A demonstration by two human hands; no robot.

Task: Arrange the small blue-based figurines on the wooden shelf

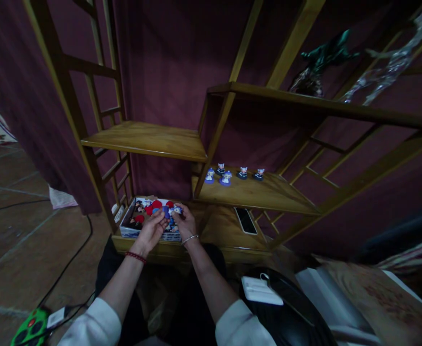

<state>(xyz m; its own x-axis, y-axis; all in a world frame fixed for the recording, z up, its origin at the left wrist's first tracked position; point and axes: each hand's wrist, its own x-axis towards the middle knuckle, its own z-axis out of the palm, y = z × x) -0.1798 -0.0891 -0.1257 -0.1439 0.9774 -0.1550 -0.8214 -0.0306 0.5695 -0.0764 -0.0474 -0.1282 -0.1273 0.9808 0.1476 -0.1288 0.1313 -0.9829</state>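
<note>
Over an open box (128, 231) of small figurines, my two hands are close together. The fingers of my left hand (154, 229) are closed on the round purple base (166, 212) of a small figurine. My right hand (185, 223) pinches the white and blue figurine (176, 210) by its body, tilted sideways. Whether body and base are joined is too small to tell. Red, black, white and blue figurines fill the box, some with a round red base (156, 205). Part of the box's contents is hidden behind my hands.
Several figurines stand on the right shelf (268, 194), including a purple-based one (225, 178) and a black-based one (243, 173). A phone (246, 221) lies on the bottom board. An upper left shelf (149, 139) overhangs the box. Glass-like ornaments (383, 69) stand upper right.
</note>
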